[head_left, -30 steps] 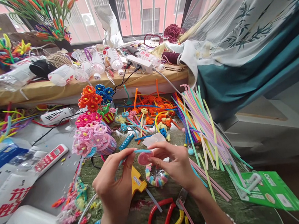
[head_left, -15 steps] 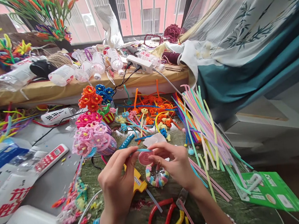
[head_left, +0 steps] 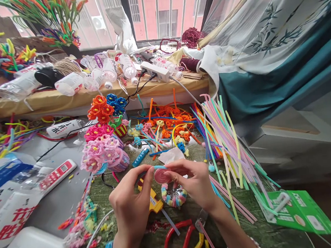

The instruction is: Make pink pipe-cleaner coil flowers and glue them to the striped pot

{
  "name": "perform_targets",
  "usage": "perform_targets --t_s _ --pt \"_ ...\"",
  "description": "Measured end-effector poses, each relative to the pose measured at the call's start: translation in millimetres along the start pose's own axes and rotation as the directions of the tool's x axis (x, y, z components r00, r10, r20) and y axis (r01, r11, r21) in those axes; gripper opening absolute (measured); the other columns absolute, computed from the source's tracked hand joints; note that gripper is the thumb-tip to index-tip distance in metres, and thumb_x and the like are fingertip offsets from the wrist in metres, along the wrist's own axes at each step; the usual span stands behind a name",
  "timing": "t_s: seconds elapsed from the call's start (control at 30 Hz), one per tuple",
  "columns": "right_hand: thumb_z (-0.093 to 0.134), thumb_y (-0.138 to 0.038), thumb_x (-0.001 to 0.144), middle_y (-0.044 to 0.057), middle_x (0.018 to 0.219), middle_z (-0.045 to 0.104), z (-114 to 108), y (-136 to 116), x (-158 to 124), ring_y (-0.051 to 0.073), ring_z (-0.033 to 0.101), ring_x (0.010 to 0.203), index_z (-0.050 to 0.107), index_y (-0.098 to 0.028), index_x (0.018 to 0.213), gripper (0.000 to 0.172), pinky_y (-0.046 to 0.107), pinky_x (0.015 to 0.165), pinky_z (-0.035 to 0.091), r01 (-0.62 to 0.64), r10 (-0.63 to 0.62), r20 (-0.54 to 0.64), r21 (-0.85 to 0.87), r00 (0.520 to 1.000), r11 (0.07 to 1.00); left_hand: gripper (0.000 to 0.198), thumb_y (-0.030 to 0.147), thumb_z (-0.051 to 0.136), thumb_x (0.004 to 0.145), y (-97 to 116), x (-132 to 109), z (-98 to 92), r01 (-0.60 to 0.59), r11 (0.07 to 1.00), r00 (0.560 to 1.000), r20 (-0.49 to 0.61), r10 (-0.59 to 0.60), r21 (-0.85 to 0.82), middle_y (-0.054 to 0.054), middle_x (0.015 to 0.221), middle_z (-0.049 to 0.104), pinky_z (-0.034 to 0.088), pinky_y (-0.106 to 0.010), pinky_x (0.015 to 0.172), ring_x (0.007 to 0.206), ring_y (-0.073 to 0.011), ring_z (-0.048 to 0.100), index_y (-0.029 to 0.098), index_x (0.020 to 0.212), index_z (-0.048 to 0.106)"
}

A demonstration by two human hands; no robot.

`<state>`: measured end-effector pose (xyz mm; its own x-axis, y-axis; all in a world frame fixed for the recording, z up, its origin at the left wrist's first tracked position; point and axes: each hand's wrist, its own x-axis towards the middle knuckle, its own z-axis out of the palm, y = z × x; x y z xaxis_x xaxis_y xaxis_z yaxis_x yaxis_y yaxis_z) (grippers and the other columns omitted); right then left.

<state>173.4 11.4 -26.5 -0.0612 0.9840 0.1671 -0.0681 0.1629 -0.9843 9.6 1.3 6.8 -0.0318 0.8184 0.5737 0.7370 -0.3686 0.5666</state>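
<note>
Left hand (head_left: pixel 130 207) and right hand (head_left: pixel 193 184) come together in mid-air, pinching a pink coiled pipe-cleaner disc (head_left: pixel 162 175) between them, a blue pipe-cleaner strand (head_left: pixel 159 167) curving over its top edge (a yellow glue gun (head_left: pixel 152 200) lies partly under the left hand). A pastel coiled ring (head_left: pixel 174 196) sits just below on the wooden workbench (head_left: pixel 102 195).

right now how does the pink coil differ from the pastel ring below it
The pink coil is pinched between the left hand and right hand; the pastel ring lies below them. The pink coil is a solid single-colour spiral; the pastel ring is multicoloured with an open centre. The pink coil looks smaller than the pastel ring. Both are round.
</note>
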Motion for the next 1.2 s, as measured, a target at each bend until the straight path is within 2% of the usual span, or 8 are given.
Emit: perform_targets --t_s 0.17,0.33,0.57,0.67,0.73,0.8,1.03,1.2 --pt "0.077 -0.031 0.086 0.003 0.079 0.078 1.0 2.4 -1.6 0.016 0.072 0.057 0.078 -0.021 0.093 0.012 0.025 0.054 0.062 0.022 -0.022 0.004 0.027 1.000 0.999 0.006 0.027 0.068 0.090 -2.0 -8.6 3.0 0.171 0.981 0.985 0.033 -0.168 -0.090 0.003 0.077 0.077 0.056 -0.021 0.068 0.066 -0.0139 0.073 0.022 0.091 0.072" --pt "0.076 -0.034 0.086 0.004 0.079 0.078 1.9 1.5 -2.1 0.017 0.073 0.058 0.078 -0.021 0.091 0.014 0.026 0.055 0.063 0.071 -0.071 -0.029 -0.016 0.997 0.997 0.011 0.030 0.065 0.092 1.7 -10.2 3.9 0.237 0.958 0.971 0.059 -0.231 -0.159 0.002 0.081 0.079 0.057 -0.022 0.068 0.070 -0.0160 0.075 0.023 0.093 0.072" --pt "0.074 -0.032 0.089 0.004 0.082 0.079 1.7 -0.6 -3.1 0.017 0.074 0.057 0.077 -0.021 0.093 0.012 0.026 0.056 0.063 0.126 -0.133 -0.079 -0.092 0.988 0.988 0.016 0.027 0.060 0.095 3.8 -12.1 0.2 0.184 0.973 0.982 0.078 -0.174 -0.140 0.001 0.098 0.080 0.056 -0.024 0.078 0.085 -0.0168 0.075 0.024 0.107 0.071" --pt "0.073 -0.029 0.089 0.003 0.080 0.079 1.3 -0.6 -3.4 0.017 0.074 0.056 0.076 -0.022 0.093 0.008 0.026 0.056 0.063 0.173 -0.184 -0.089 -0.124 0.979 0.977 0.017 0.022 0.060 0.095 1.9 -11.6 -3.6 0.046 0.998 0.998 0.040 -0.045 -0.033 -0.004 0.097 0.077 0.053 -0.029 0.082 0.087 -0.0197 0.071 0.020 0.104 0.073" --pt "0.073 -0.027 0.089 0.002 0.080 0.079 1.2 -0.2 -3.6 0.017 0.074 0.056 0.076 -0.022 0.093 0.007 0.026 0.055 0.063 0.197 -0.213 -0.096 -0.153 0.972 0.968 0.016 0.019 0.062 0.093 2.4 -10.6 -5.4 -0.053 0.996 0.998 -0.025 0.055 0.077 -0.007 0.089 0.073 0.050 -0.031 0.080 0.084 -0.0211 0.065 0.017 0.100 0.076" --pt "0.073 -0.025 0.089 0.002 0.080 0.079 1.4 0.5 -3.6 0.018 0.074 0.056 0.076 -0.022 0.093 0.006 0.027 0.056 0.064 0.214 -0.234 -0.102 -0.171 0.967 0.962 0.014 0.016 0.064 0.092 4.4 -9.7 -6.5 -0.094 0.985 0.993 -0.050 0.102 0.148 -0.007 0.082 0.068 0.048 -0.030 0.075 0.078 -0.0199 0.060 0.015 0.098 0.076" --pt "0.074 -0.020 0.088 0.000 0.079 0.079 2.1 2.3 -3.8 0.015 0.074 0.055 0.075 -0.022 0.095 0.007 0.023 0.056 0.062 0.236 -0.254 -0.116 -0.147 0.960 0.960 0.010 0.012 0.065 0.091 9.5 -11.4 -7.6 0.047 0.995 0.996 0.079 -0.041 -0.086 0.000 0.082 0.066 0.047 -0.019 0.063 0.065 -0.0093 0.059 0.016 0.095 0.073" --pt "0.074 -0.020 0.088 0.001 0.078 0.079 3.1 3.4 -4.7 0.016 0.074 0.055 0.076 -0.021 0.095 0.007 0.023 0.055 0.062 0.232 -0.247 -0.130 -0.117 0.960 0.966 0.010 0.012 0.068 0.090 8.5 -13.4 -5.1 0.089 0.978 0.994 0.075 -0.076 -0.189 0.002 0.080 0.069 0.048 -0.016 0.063 0.067 -0.0087 0.062 0.019 0.091 0.075"
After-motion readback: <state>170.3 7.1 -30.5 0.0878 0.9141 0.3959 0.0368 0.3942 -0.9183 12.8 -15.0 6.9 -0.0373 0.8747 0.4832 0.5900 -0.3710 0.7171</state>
